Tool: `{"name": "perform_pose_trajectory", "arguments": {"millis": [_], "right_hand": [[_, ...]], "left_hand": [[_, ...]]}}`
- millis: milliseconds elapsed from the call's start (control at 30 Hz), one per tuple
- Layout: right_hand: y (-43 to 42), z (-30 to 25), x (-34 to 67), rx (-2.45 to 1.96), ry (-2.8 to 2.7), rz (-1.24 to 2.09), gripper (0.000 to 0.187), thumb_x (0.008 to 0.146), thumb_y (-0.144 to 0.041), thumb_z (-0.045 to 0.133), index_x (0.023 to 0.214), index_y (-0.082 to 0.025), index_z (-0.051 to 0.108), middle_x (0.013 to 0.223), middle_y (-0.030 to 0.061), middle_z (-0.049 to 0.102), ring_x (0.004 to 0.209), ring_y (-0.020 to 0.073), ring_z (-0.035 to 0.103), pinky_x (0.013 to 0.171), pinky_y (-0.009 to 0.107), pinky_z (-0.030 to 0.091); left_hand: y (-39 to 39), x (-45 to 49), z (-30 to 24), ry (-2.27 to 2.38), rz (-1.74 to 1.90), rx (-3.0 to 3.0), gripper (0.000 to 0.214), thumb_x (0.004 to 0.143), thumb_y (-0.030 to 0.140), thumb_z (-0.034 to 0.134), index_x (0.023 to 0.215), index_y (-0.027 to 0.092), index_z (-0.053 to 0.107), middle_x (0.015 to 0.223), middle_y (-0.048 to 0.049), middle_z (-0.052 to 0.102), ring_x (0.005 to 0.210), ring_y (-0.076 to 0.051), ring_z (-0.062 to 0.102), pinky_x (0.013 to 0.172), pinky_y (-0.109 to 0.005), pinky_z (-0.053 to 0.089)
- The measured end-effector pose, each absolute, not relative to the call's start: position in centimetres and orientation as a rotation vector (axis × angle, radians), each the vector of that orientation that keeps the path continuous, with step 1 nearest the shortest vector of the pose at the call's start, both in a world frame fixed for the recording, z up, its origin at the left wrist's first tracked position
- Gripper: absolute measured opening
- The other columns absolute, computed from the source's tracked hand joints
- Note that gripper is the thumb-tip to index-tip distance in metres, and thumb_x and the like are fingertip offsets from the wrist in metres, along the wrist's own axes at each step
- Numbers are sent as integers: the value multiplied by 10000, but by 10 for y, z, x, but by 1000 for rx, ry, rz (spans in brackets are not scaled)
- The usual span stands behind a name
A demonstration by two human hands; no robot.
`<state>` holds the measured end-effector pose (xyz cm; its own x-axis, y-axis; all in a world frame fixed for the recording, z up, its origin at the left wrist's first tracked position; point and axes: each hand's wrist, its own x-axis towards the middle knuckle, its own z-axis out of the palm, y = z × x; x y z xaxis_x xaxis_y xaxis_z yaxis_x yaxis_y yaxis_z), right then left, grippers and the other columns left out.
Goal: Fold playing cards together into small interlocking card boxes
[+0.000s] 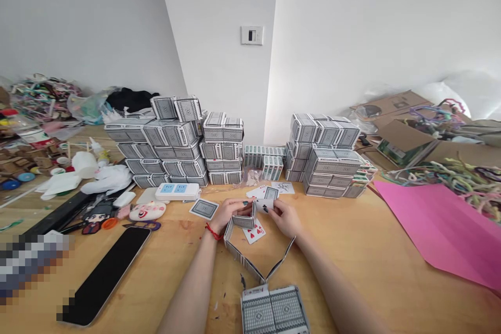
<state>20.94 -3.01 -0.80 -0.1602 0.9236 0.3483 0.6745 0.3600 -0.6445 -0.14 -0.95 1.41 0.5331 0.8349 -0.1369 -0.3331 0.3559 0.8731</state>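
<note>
My left hand (229, 214), with a red string at the wrist, is closed on the upper end of a folded chain of playing cards (245, 258) that runs in a V shape down the wooden table (352, 266) toward me. My right hand (285, 217) pinches a playing card (264, 204) against that same end. A face-up red card (253, 232) lies under the hands. A block made of folded cards (274, 310) sits at the near edge, where the chain ends.
Tall stacks of card blocks (176, 141) (326, 154) stand behind the hands, with loose cards (204, 209) beside them. A phone (105, 274) and a white power strip (177, 191) lie left. Pink paper (438, 229), cardboard boxes (403, 130) and pipe cleaners (465, 180) fill the right.
</note>
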Motion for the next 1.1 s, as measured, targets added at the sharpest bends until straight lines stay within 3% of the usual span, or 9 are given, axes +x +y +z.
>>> {"name": "perform_pose_trajectory", "arguments": {"millis": [300, 533, 633, 733, 900, 1100], "right_hand": [[-30, -12, 209, -1423, -2002, 422, 209, 805, -299, 416, 620, -204, 427, 670, 11, 492, 601, 141, 465, 529, 237, 341], [-31, -9, 208, -1433, -1928, 579, 137, 734, -344, 537, 767, -213, 511, 651, -8, 544, 551, 127, 475, 534, 237, 365], [-30, -11, 210, -1343, -1794, 777, 214, 698, -345, 577, 844, -209, 498, 637, -22, 562, 495, 109, 465, 511, 231, 389], [-31, -11, 212, -1299, -1682, 898, 228, 683, -389, 581, 770, -202, 483, 582, -36, 532, 455, 101, 446, 454, 219, 380], [-34, -7, 213, -1308, -1753, 972, 281, 663, -460, 595, 685, -183, 550, 515, -33, 500, 458, 105, 442, 440, 214, 348], [-36, 0, 208, -1166, -2187, 750, 474, 565, -512, 675, 956, -246, 645, 558, -19, 535, 551, 140, 475, 579, 259, 387]], "left_hand": [[-14, 0, 22, 616, 737, 990, 398, 732, 316, 575, 1091, 143, 578, 1134, -110, 584, 1058, -244, 522, 828, -354, 442], [-9, -1, 16, 626, 851, 977, 407, 696, 266, 615, 1083, 143, 584, 1116, -111, 593, 997, -233, 561, 873, -350, 407], [-10, -1, 17, 581, 891, 980, 353, 728, 304, 577, 1033, 128, 611, 1160, -115, 560, 1029, -230, 538, 878, -327, 401], [-11, 0, 19, 588, 883, 979, 326, 732, 353, 560, 922, 106, 654, 1183, -118, 540, 1046, -237, 523, 881, -312, 398], [-10, -2, 17, 626, 868, 987, 358, 728, 366, 559, 955, 102, 645, 1166, -121, 555, 1051, -239, 521, 917, -328, 375], [-10, -2, 17, 582, 891, 953, 350, 727, 339, 568, 979, 107, 638, 1178, -113, 549, 1086, -233, 499, 970, -334, 328]]}}
